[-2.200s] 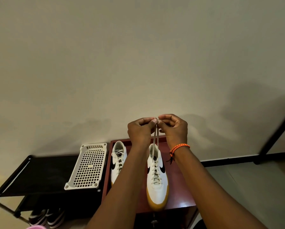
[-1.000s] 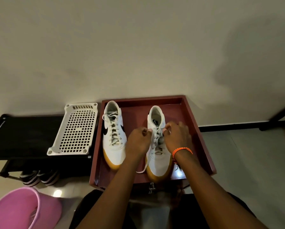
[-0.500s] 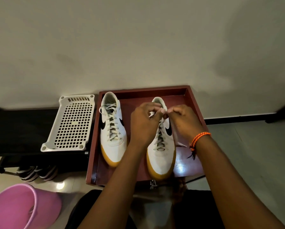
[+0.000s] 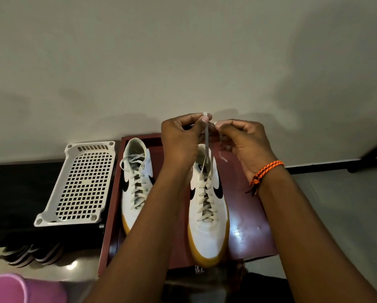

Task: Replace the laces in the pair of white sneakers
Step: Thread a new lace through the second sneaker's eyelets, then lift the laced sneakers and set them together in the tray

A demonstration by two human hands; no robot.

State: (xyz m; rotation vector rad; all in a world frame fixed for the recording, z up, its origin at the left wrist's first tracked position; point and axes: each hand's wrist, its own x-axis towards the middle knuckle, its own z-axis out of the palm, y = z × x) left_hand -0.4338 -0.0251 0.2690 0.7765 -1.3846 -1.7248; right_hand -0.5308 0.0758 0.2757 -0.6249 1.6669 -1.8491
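Head view, L to R: white perforated tray (image 4: 78,182) on a black rack (image 4: 12,193), then a red tray (image 4: 248,215) w/ both sneakers. Left sneaker (image 4: 135,189) sits laced, loose bow. Left hand (image 4: 181,138) pinches one lace (image 4: 206,145) end, raised above the right sneaker (image 4: 208,215); right hand (image 4: 246,143) pinches the other end just beside it. Risk, imo: uneven pull leaves one end short, or hard tug lifts the shoe off the tray; a slipped pinch drops the end.
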